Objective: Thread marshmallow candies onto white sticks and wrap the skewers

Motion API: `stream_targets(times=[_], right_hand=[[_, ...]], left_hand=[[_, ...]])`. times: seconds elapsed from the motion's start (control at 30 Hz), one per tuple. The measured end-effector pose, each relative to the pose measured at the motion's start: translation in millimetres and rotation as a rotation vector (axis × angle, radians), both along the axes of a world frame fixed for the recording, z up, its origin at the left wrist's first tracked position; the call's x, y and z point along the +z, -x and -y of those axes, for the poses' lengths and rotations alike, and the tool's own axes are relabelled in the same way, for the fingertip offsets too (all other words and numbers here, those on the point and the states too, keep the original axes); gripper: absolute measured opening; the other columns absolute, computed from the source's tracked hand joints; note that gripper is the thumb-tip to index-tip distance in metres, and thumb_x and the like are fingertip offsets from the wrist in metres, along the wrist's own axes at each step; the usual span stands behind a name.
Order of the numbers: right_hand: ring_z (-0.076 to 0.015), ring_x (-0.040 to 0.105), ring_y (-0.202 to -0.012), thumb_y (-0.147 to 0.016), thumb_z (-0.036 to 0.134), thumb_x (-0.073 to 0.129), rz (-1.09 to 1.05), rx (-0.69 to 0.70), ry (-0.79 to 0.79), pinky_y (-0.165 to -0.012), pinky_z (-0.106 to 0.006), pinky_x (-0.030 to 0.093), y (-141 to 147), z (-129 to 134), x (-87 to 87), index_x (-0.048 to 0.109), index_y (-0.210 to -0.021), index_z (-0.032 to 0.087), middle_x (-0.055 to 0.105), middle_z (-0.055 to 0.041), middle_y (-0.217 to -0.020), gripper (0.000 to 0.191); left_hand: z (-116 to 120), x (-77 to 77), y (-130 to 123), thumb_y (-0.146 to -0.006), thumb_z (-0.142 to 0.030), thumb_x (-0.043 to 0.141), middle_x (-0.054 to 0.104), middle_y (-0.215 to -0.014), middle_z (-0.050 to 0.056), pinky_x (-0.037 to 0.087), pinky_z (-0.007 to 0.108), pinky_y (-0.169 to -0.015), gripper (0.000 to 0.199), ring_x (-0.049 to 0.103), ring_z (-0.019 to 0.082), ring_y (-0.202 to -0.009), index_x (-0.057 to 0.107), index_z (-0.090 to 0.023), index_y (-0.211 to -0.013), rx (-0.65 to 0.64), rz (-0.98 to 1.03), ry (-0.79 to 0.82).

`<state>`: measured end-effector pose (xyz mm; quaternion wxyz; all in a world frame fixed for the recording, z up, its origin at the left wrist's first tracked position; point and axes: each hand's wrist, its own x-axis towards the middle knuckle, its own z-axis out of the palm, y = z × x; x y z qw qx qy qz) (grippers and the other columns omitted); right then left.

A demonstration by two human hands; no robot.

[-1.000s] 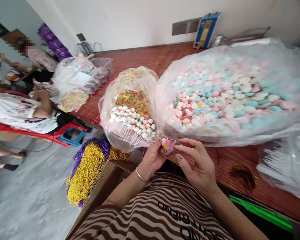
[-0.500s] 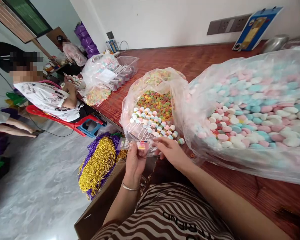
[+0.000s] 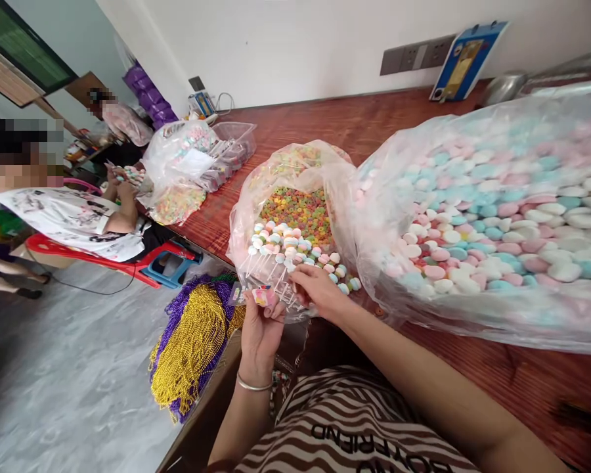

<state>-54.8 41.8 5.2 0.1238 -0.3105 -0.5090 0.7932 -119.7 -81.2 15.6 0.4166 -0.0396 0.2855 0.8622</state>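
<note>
My left hand (image 3: 261,332), with a silver bangle at its wrist, is closed around a small printed plastic packet (image 3: 263,297), pink and partly see-through. Just to its right, my right hand (image 3: 318,290) has its fingers pinched together at the near side of a pile of marshmallow lollipops (image 3: 276,240). The fingertips appear to grip one lollipop by its stick, though the fingers partly hide it. These lollipops have pastel marshmallow heads on thin white sticks. They lie on an open clear bag of small colourful ring candies (image 3: 300,213).
A large clear bag of pastel marshmallows (image 3: 517,230) fills the right of the red-brown table (image 3: 295,121). Gold and purple bead strands (image 3: 192,348) hang over a cardboard box (image 3: 209,394). A co-worker (image 3: 73,217) sits at the left, near another candy bag (image 3: 177,164).
My right hand has moved in to the lollipops and its fingers have closed from a looser pose. My left hand still holds the packet, now tilted differently. The view has shifted slightly right.
</note>
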Motion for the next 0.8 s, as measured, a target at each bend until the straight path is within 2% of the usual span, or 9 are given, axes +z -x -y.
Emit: stream_targets(times=[0.07,0.17,0.23,0.3,0.37,0.5,0.63,0.7,0.8], right_hand=[[-0.0098,0.053,-0.047,-0.089,0.03,0.06,-0.022,0.056,-0.069,-0.043,-0.021,0.04,-40.7,-0.3,3.8,0.059,-0.072,0.019,0.063,0.0032,-0.064,0.021],[-0.0117,0.057,-0.05,-0.099,0.034,0.049,-0.048,0.104,-0.49,-0.053,-0.024,0.048,-108.0,1.6,7.2,0.07,-0.095,0.02,0.063,0.0039,-0.064,0.025],[-0.0152,0.065,-0.057,-0.102,0.032,0.044,-0.017,0.015,-0.695,-0.058,-0.025,0.054,-151.7,4.5,7.1,0.071,-0.115,0.022,0.069,0.002,-0.067,0.031],[-0.0194,0.075,-0.084,-0.1,0.03,0.049,0.01,-0.103,-0.896,-0.074,-0.028,0.06,-191.2,8.3,5.1,0.071,-0.12,0.024,0.079,-0.004,-0.095,0.031],[-0.0215,0.076,-0.097,-0.099,0.027,0.051,0.047,-0.186,-1.023,-0.082,-0.029,0.062,-224.2,13.2,2.2,0.072,-0.121,0.027,0.079,-0.0052,-0.111,0.03],[-0.0214,0.078,-0.084,-0.1,0.027,0.053,0.12,-0.274,-1.076,-0.071,-0.028,0.064,-265.5,24.2,-0.1,0.071,-0.124,0.029,0.08,-0.0042,-0.101,0.031],[-0.0192,0.076,-0.071,-0.101,0.027,0.051,0.143,-0.306,-1.068,-0.056,-0.025,0.061,-281.8,31.5,2.8,0.071,-0.122,0.028,0.079,-0.0039,-0.091,0.029],[-0.0183,0.075,-0.069,-0.101,0.026,0.051,0.147,-0.315,-1.087,-0.055,-0.024,0.06,-287.1,33.5,3.5,0.071,-0.122,0.027,0.079,-0.0035,-0.092,0.029],[-0.018,0.076,-0.073,-0.1,0.023,0.052,0.151,-0.33,-1.144,-0.061,-0.024,0.061,-295.0,35.1,2.5,0.07,-0.123,0.029,0.079,-0.0022,-0.096,0.03]], left_hand=[[-7.8,1.9,-5.1,-0.081,-0.04,0.082,0.039,-0.061,-0.008,0.036,0.014,-0.046,0.041,0.036,0.002,-0.048,0.051,-0.016,-0.07,-0.041,0.042,-0.015],[-22.2,3.7,-16.3,-0.089,-0.041,0.073,0.04,-0.062,-0.007,0.034,0.014,-0.045,0.04,0.035,0.002,-0.047,0.05,-0.016,-0.069,-0.106,0.094,-0.007],[-32.4,4.3,-25.8,-0.091,-0.042,0.07,0.04,-0.061,-0.006,0.033,0.014,-0.045,0.04,0.035,0.002,-0.047,0.05,-0.016,-0.069,-0.139,0.124,0.024],[-42.4,4.8,-36.5,-0.091,-0.043,0.07,0.038,-0.059,-0.007,0.032,0.015,-0.044,0.04,0.033,0.003,-0.046,0.05,-0.017,-0.069,-0.152,0.141,0.08],[-51.4,5.1,-48.1,-0.09,-0.043,0.072,0.037,-0.058,-0.007,0.03,0.016,-0.044,0.039,0.031,0.003,-0.045,0.051,-0.017,-0.069,-0.166,0.125,0.124],[-65.2,4.7,-71.8,-0.087,-0.041,0.076,0.038,-0.058,-0.008,0.029,0.016,-0.043,0.038,0.03,0.003,-0.045,0.053,-0.017,-0.07,-0.248,0.086,0.151],[-71.7,3.7,-91.2,-0.082,-0.039,0.082,0.04,-0.057,-0.008,0.03,0.016,-0.044,0.039,0.032,0.002,-0.045,0.053,-0.016,-0.07,-0.317,0.064,0.149],[-72.2,3.7,-97.9,-0.078,-0.039,0.086,0.039,-0.055,-0.009,0.031,0.016,-0.044,0.043,0.033,0.002,-0.045,0.051,-0.016,-0.068,-0.334,0.033,0.147],[-71.0,4.6,-104.3,-0.072,-0.04,0.09,0.037,-0.053,-0.01,0.032,0.017,-0.045,0.049,0.033,0.003,-0.045,0.047,-0.017,-0.065,-0.343,-0.044,0.163]])
